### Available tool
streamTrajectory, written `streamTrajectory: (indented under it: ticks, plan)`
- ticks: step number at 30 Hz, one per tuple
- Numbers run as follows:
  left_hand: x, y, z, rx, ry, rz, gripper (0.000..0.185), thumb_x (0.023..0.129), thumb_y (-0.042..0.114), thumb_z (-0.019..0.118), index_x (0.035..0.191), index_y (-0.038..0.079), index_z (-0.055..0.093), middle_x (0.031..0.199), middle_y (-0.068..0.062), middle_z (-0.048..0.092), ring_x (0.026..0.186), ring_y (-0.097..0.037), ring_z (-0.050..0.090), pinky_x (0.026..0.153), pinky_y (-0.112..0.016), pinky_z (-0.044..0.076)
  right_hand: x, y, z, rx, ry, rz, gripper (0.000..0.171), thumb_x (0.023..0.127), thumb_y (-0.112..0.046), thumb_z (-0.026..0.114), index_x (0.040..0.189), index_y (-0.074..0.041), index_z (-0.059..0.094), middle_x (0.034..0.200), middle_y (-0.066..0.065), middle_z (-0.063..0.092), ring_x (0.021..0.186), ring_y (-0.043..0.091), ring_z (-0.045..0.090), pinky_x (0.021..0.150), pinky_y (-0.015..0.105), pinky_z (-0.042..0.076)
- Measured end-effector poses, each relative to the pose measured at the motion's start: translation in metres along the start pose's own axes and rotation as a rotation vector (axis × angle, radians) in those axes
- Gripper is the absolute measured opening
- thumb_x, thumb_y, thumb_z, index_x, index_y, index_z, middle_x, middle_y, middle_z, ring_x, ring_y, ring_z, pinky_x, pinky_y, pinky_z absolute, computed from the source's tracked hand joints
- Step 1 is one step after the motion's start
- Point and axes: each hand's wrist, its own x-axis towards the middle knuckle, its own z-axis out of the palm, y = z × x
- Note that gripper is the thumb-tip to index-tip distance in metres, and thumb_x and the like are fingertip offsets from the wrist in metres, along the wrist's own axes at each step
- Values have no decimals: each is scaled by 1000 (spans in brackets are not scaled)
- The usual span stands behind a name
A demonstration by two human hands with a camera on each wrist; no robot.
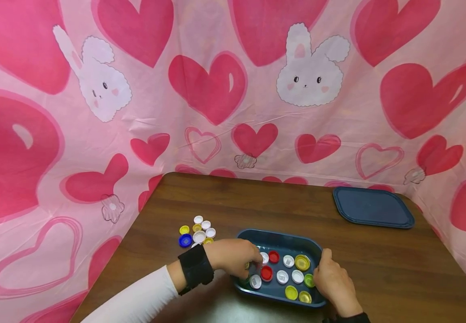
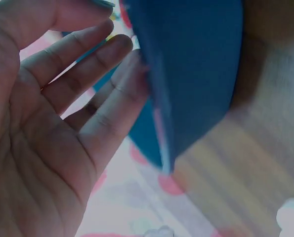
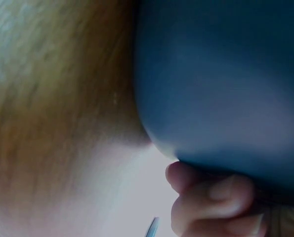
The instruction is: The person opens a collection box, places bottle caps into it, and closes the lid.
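Observation:
A dark blue tray [image 1: 273, 296] on the table contains red, white, yellow and green bottle caps, among them a red cap [image 1: 266, 273] and a yellow cap [image 1: 302, 263]. My left hand [image 1: 233, 256] reaches over its left side, fingertips down among the caps. In the left wrist view, the fingers [image 2: 109, 118] are loosely bent beside the tray's rim [image 2: 159, 118], with no cap seen between them. At the right end, my right hand [image 1: 334, 280] grips the tray's rim, thumb on top. Its curled fingers [image 3: 211, 197] show against the tray's outer wall [image 3: 211, 108] in the right wrist view.
Left of the tray lies a loose group of caps, including a blue cap [image 1: 185, 240] and a white cap [image 1: 199, 236]. A flat dark blue tray or lid [image 1: 373, 206] lies at the table's back right. Behind the wooden table [image 1: 249, 202] hangs a pink heart-patterned cloth [image 1: 257, 107].

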Motion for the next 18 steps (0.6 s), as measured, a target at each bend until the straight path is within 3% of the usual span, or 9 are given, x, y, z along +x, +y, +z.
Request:
streamTrajectory:
  ticks: [7, 12, 18]
  plan:
    - [-22, -11, -23, -36, 91, -53, 28, 87, 19, 79, 114, 18, 74, 110, 8, 71, 95, -6, 61, 86, -18, 52, 0, 1, 0, 3, 3, -1, 36, 94, -13, 54, 120, 7, 37, 90, 24, 63, 75, 35, 61, 63, 49, 48]
    - [-37, -25, -35, -69, 162, -139, 29, 84, 18, 81, 112, 18, 75, 107, 4, 71, 91, -14, 62, 80, -22, 54, 1, 1, 1, 4, 11, -2, 35, 94, -13, 53, 118, 6, 38, 91, 24, 63, 75, 35, 61, 63, 49, 48]
    - [-52, -48, -37, -14, 213, -243, 39, 82, 20, 82, 119, 20, 72, 119, 1, 68, 108, -18, 59, 88, -32, 56, 2, 1, 2, 5, -1, 7, 35, 94, -13, 55, 119, 5, 38, 91, 23, 63, 75, 34, 60, 63, 49, 48]
